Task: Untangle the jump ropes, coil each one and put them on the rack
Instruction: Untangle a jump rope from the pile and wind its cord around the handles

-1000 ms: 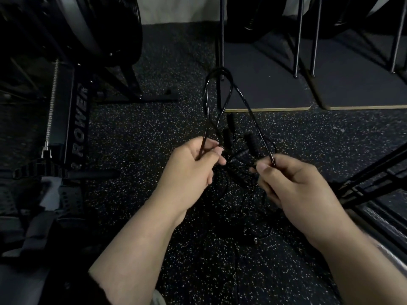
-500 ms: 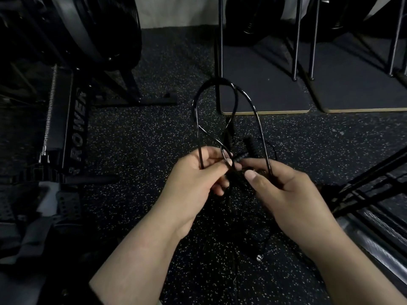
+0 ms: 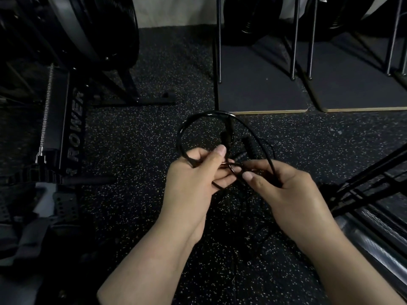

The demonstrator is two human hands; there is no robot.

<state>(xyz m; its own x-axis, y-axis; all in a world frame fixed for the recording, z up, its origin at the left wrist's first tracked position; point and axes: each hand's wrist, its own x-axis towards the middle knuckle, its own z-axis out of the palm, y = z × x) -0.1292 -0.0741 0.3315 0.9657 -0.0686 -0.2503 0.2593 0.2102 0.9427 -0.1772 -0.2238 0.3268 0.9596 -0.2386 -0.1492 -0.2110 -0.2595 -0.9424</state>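
A black jump rope loop (image 3: 199,117) arches above my two hands over the speckled floor. My left hand (image 3: 196,175) pinches the loop's left strand between thumb and fingers. My right hand (image 3: 284,186) grips the right strand, and the cords cross between the hands. Black ribbed handles (image 3: 248,146) stick up just behind my fingers. A tangle of thin black cord (image 3: 246,216) lies on the floor under my hands, hard to separate from the dark mat.
A black rowing machine (image 3: 72,119) stands at the left. Dark platforms with upright metal posts (image 3: 294,40) lie ahead at the back. Black metal bars (image 3: 363,183) slant in from the right, above a metal rail.
The rope loop has widened and dropped lower. My hands have come closer together, and the strands now cross between them.
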